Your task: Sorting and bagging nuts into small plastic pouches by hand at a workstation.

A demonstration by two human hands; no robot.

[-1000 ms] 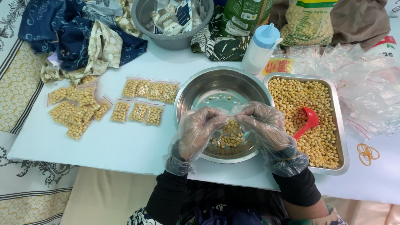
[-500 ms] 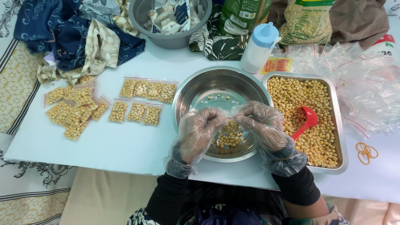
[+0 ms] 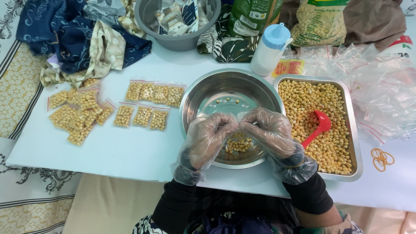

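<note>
Both my hands wear clear plastic gloves and meet over the steel bowl [image 3: 203,91]. My left hand [image 3: 207,141] and my right hand [image 3: 271,136] pinch the top of a small clear bag of yellow chickpeas [image 3: 239,143], which hangs between them above the bowl's near side. A few loose chickpeas [image 3: 227,101] lie on the bowl's bottom. To the right, a steel tray [image 3: 353,130] holds a bed of chickpeas with a red scoop [image 3: 318,128] lying in it.
Filled small bags [image 3: 149,104] lie in rows and a pile [image 3: 78,115] to the left. A grey bowl of packets [image 3: 175,17], a white bottle with a blue cap [image 3: 268,50], empty clear bags [image 3: 377,86], rubber bands [image 3: 381,158] and crumpled cloth [image 3: 82,39] ring the white table.
</note>
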